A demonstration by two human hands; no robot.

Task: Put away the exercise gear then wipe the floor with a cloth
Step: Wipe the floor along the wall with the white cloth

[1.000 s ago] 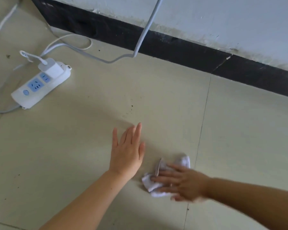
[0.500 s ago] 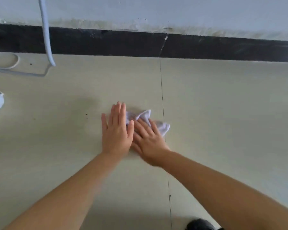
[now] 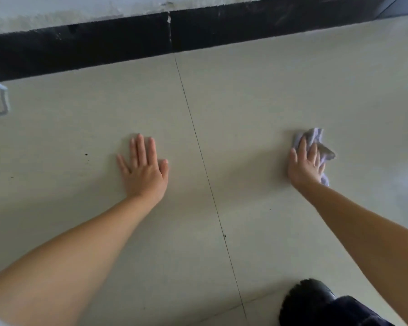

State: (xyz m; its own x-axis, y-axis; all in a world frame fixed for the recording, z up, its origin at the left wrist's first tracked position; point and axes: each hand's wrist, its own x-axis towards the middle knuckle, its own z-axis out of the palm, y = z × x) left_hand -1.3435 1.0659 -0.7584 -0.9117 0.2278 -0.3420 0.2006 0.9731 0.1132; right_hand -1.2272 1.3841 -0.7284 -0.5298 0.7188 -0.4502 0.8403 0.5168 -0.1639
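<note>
A person leans over a pale tiled floor [image 3: 245, 102], both bare arms stretched forward. The left hand [image 3: 143, 171] lies flat on the tile, palm down, its fingers [image 3: 140, 147] straight and slightly spread, holding nothing. The right hand [image 3: 304, 164] presses a crumpled white cloth [image 3: 312, 135] against the floor well to the right — its fingers [image 3: 302, 147] lie straight on top of the fabric, which bunches out beyond the fingertips and past the little-finger side of the palm. A thin grout line [image 3: 198, 142] runs between the 2 hands, toward the black skirting board [image 3: 104, 41] at the foot of the wall. A few dark specks [image 3: 86, 154] mark the tile left of the left hand, and a grey cable [image 3: 0, 90] loops in at the left edge. A dark shape — too blurred to identify — sits at the bottom right.
</note>
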